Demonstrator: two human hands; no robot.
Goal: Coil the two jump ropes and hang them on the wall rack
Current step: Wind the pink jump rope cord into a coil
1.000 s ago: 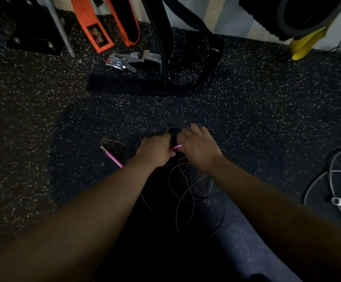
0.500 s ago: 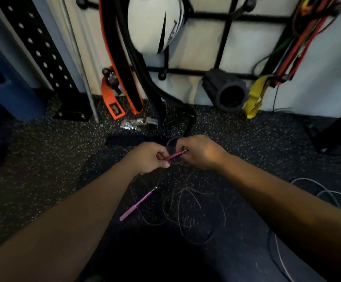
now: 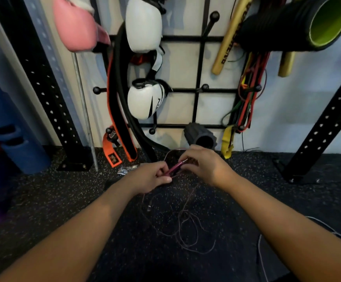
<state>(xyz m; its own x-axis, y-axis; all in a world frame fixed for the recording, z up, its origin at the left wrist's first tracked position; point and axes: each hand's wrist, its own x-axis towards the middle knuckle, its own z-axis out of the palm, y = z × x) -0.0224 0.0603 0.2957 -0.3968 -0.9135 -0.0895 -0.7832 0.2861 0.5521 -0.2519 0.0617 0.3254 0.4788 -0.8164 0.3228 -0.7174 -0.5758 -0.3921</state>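
Two hands meet at the centre of the frame, and I have the pink jump rope handle between them. My left hand has its fingers curled round the lower end of the handle; my right hand pinches the upper end, with its fingers bent over it. The thin rope cord trails down from the hands and lies in loose tangled loops on the speckled floor, just below centre. A pale second rope shows at the lower right edge, well apart from the hands.

I judge this to be the start of coiling the first rope: the cord is slack and not yet gathered. The next move calls for drawing the cord up in even loops beside the handle, then lifting the bundle to a free peg on the wall rack in the upper middle.

Writing: a wooden stick at the upper right carries dark lettering, too blurred to read. The orange belt at the left has a small label, also unreadable.
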